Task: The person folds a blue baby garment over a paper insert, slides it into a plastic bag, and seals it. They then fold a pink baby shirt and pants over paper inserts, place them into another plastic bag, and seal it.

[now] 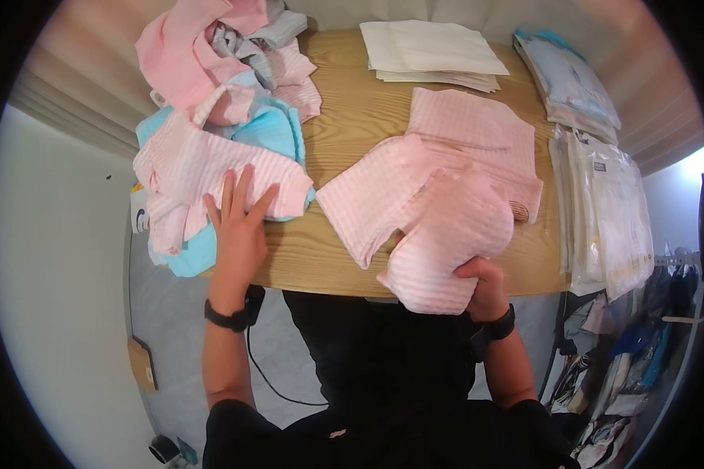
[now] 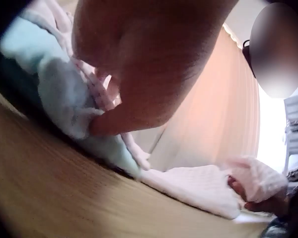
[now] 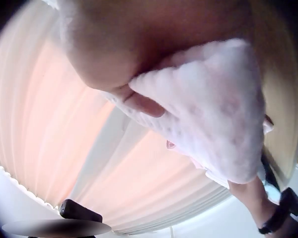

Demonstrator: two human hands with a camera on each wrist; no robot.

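My right hand (image 1: 489, 288) grips a bunched part of a pink-and-white striped garment (image 1: 465, 223) at the table's front edge, thumb on top. One sleeve or leg of this garment spreads left, and the rest lies toward the back. In the right wrist view the cloth (image 3: 208, 104) hangs in a fold over the fingers, hiding most of them. My left hand (image 1: 241, 234) rests with spread fingers on another pink striped garment (image 1: 211, 160), which tops a heap at the left. Light-blue clothing (image 1: 188, 254) shows beneath it; the left wrist view shows its fuzzy cloth (image 2: 64, 94) beside the hand.
More pink and grey clothes (image 1: 188, 47) are heaped at the back left. A stack of off-white sheets (image 1: 434, 51) lies at the back of the wooden table (image 1: 352, 94). Along the right edge are bagged clothes (image 1: 567, 78) and clear plastic packages (image 1: 606, 211).
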